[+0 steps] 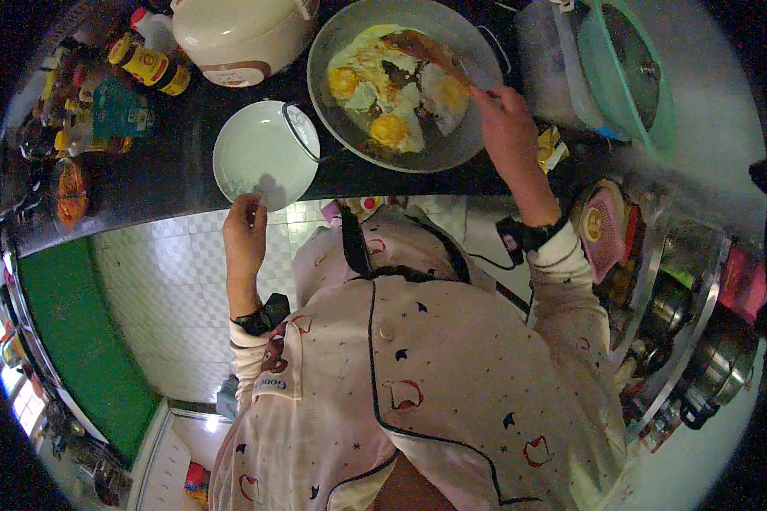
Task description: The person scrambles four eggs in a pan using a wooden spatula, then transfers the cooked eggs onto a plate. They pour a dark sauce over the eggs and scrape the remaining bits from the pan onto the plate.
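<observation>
My right hand [510,124] grips the handle of a brown wooden spatula [425,48]. The spatula's blade lies on fried eggs [388,131], which have browned edges and are spread over a wide grey pan [415,163] with looped metal handles. At the lower rim of a white plate [249,150], my left hand [246,220] pinches the edge with thumb and fingers. The plate is just left of the pan, by the counter's front edge. One looped pan handle [287,124] reaches over the plate's right side.
A cream-coloured cooker [243,38] stands behind the plate. Bottles [144,61] and packets crowd the dark counter's left end. On the right are a clear plastic container [553,76], a green-rimmed lid [620,76] and a rack [652,319] with metal pots.
</observation>
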